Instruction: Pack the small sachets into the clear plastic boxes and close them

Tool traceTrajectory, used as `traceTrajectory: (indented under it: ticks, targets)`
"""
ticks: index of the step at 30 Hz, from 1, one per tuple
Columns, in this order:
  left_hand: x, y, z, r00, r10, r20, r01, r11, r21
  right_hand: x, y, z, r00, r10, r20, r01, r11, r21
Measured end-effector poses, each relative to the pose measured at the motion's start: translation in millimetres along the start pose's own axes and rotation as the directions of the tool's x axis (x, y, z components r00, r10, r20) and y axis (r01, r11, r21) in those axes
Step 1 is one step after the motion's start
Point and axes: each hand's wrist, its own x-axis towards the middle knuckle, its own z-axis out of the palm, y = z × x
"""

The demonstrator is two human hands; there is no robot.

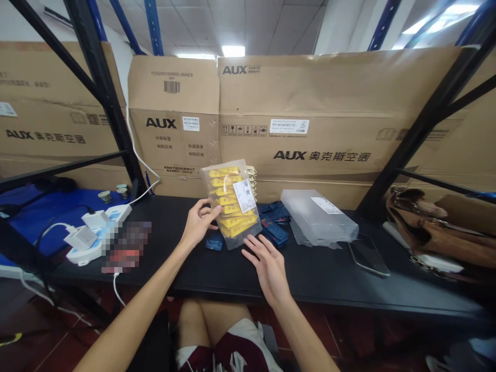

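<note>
A clear plastic bag (234, 204) with a white label holds several yellow packets in a column. It is raised and tilted above the black table. My left hand (199, 223) grips its left edge between thumb and fingers. My right hand (268, 266) is at the bag's lower right corner, fingers spread and palm turned up; whether the fingertips touch the bag I cannot tell. Behind it, part of a row of pale yellow packets (251, 178) shows. Dark blue packets (275, 230) lie to the right of the bag, and a single blue packet (214, 243) lies beneath my left hand.
To the right lie a stack of clear plastic bags (320, 217), a phone (369, 256) and a brown handbag (445, 232). A white power strip (98, 235) with plugs and a blurred-out device (126, 248) with a cable are on the left. Cardboard panels (329, 103) stand behind the table.
</note>
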Motion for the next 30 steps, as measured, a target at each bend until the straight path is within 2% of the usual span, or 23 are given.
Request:
traceTrajectory:
  ticks: [6,12,18,23,30]
  targets:
    - [6,13,6.2,1.0,-0.012,0.011,0.013,0.998,-0.062,1,-3,-3,0.999,0.05,0.02,-0.052,0.994,0.097]
    - [13,23,9.7,0.999,0.01,-0.032,-0.012,0.998,-0.059,4,-1,-6,0.998,0.061,0.014,-0.063,0.991,0.117]
    - [33,39,9.8,0.987,0.105,-0.124,-0.113,0.992,-0.057,4,7,-3,0.998,-0.027,-0.048,0.029,0.999,0.043]
    - [56,59,7.5,0.95,0.229,-0.21,-0.235,0.972,-0.005,2,7,1,0.997,-0.06,-0.048,0.06,0.998,-0.014]
    - [77,79,-2.3,0.868,0.376,-0.323,-0.383,0.923,0.045,-1,4,3,0.998,-0.059,-0.03,0.058,0.998,-0.033]
